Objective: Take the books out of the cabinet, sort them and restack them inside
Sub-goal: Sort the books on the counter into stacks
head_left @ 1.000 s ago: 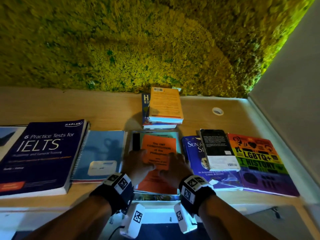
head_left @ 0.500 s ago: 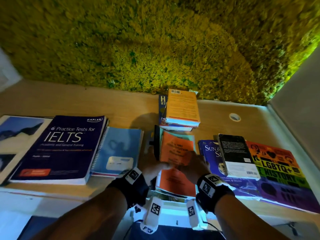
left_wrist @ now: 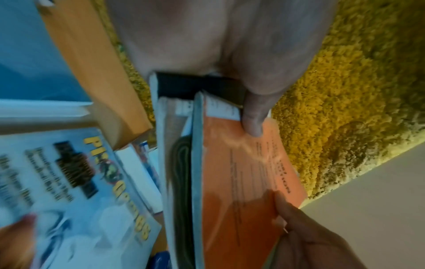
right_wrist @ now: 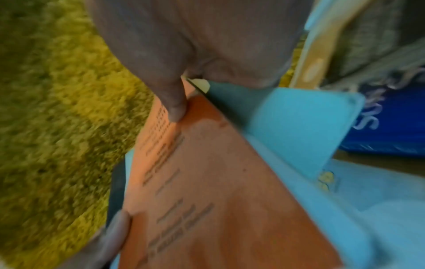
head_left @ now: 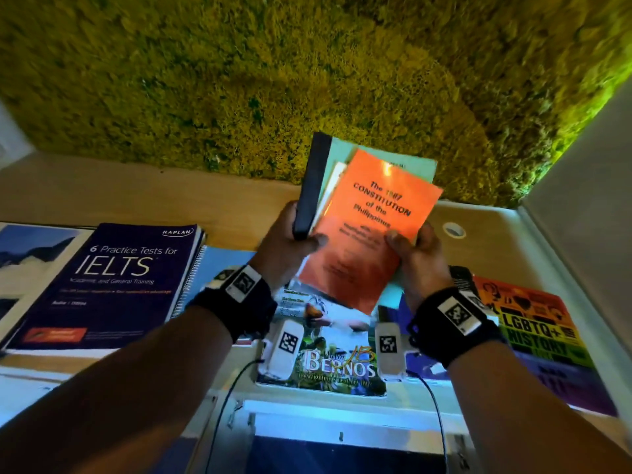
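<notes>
Up above the wooden shelf (head_left: pixel 119 196), around 12 o'clock in the head view, both hands have a small bundle of books lifted clear and tilted; the left hand (head_left: pixel 285 246) is wrapped round the black spine of the teal-covered book (head_left: pixel 345 155), thumb pressed onto the orange Constitution of the Philippines booklet (head_left: pixel 369 230) on top; the right hand (head_left: pixel 415 260) pinches the booklet's other edge, thumb on the cover and fingers behind; from the left wrist view there's at least one more thin volume sandwiched in that bundle, can't tell what it is; down at 6 o'clock a glossy Bernos magazine (head_left: pixel 328 364) lies flat at the shelf's front edge, right under the bundle; at 9 o'clock sits the Kaplan IELTS practice book (head_left: pixel 113 282) with a blue spiral notebook (head_left: pixel 225 265) just beside it; at 3 o'clock the LGBTQ+ History book (head_left: pixel 533 326) lies flat; moss wall (head_left: pixel 273 80) covers everything behind.
</notes>
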{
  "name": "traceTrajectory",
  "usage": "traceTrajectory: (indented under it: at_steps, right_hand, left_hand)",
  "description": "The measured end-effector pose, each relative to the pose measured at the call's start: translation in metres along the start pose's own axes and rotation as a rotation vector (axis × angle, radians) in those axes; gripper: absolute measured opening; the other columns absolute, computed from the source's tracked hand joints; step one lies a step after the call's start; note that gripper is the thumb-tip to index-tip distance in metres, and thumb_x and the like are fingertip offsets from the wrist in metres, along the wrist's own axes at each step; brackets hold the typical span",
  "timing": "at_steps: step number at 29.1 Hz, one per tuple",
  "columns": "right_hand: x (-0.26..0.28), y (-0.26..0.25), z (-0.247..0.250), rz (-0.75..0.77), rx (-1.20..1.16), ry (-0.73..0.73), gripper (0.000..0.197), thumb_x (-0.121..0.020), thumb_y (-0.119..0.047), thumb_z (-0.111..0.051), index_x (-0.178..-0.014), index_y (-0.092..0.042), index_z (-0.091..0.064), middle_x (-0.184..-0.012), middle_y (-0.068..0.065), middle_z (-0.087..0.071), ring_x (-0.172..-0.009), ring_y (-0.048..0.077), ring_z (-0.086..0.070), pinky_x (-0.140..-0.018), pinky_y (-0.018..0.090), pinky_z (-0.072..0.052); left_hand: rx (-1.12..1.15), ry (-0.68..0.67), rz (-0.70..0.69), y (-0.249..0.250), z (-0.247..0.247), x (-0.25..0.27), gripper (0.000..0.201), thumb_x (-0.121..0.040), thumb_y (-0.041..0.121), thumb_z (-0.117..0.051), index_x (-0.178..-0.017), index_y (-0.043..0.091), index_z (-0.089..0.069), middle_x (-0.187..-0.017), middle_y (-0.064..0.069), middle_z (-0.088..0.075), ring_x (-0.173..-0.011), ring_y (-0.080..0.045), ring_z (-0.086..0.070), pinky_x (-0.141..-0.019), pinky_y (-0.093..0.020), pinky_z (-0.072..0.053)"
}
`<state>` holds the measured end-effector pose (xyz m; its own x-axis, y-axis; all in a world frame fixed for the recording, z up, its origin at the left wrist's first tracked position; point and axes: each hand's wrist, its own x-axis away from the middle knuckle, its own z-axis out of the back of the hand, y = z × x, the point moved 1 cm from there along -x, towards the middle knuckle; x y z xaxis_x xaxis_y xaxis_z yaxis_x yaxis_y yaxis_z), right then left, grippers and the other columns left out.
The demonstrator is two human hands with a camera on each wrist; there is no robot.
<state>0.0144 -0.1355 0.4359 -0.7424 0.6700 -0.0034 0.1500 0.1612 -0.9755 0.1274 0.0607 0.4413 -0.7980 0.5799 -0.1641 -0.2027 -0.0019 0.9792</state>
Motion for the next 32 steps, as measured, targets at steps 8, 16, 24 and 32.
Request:
traceTrajectory:
  at_steps: [8, 16, 24, 32]
  right_hand:
    - [0.014, 0.045, 0.011, -0.347, 0.586, -0.193, 0.033, -0.087, -0.007, -0.068, -0.119, 0.001, -0.067, -0.117, 0.022, -0.069, -0.077, 0.007, -0.068, -0.099, 0.042, -0.054]
    - [0.045, 0.093, 0.004, -0.302, 1.296, -0.372, 0.060, -0.081, -0.046, -0.063, -0.131, -0.013, -0.058, -0.134, 0.012, -0.059, -0.126, 0.029, -0.057, -0.101, 0.039, -0.050]
    - [0.048, 0.093, 0.007, -0.366, 1.280, -0.464, 0.085, -0.079, -0.066, -0.050, -0.153, -0.029, -0.030, -0.160, 0.009, -0.028, -0.147, 0.035, -0.032, -0.118, 0.047, -0.033]
    - [0.013, 0.009, 0.136, -0.139, 1.058, 0.191, 0.026, -0.090, -0.024, -0.070, -0.114, -0.016, -0.072, -0.112, 0.007, -0.074, -0.103, 0.026, -0.068, -0.084, 0.032, -0.050]
  left_hand:
    - [-0.547, -0.038, 0.495, -0.073, -0.009, 0.025, 0.076, -0.067, 0.049, -0.069, -0.127, 0.005, -0.054, -0.077, -0.005, -0.060, -0.062, -0.021, -0.060, -0.043, -0.027, -0.042]
    - [-0.678, -0.131, 0.514, -0.116, -0.014, 0.040, 0.081, -0.058, 0.075, -0.060, -0.119, 0.021, -0.063, -0.112, -0.005, -0.071, -0.101, -0.028, -0.067, -0.082, -0.036, -0.055]
    - [-0.898, -0.215, 0.416, -0.124, -0.024, 0.056, 0.080, -0.054, 0.083, -0.054, -0.123, 0.042, -0.047, -0.150, -0.013, -0.036, -0.136, -0.039, -0.040, -0.105, -0.051, -0.043]
    - [-0.566, -0.328, 0.103, -0.051, -0.121, 0.049, 0.056, -0.095, 0.038, -0.064, -0.145, 0.020, -0.048, -0.142, -0.007, -0.054, -0.126, -0.024, -0.056, -0.106, -0.034, -0.045]
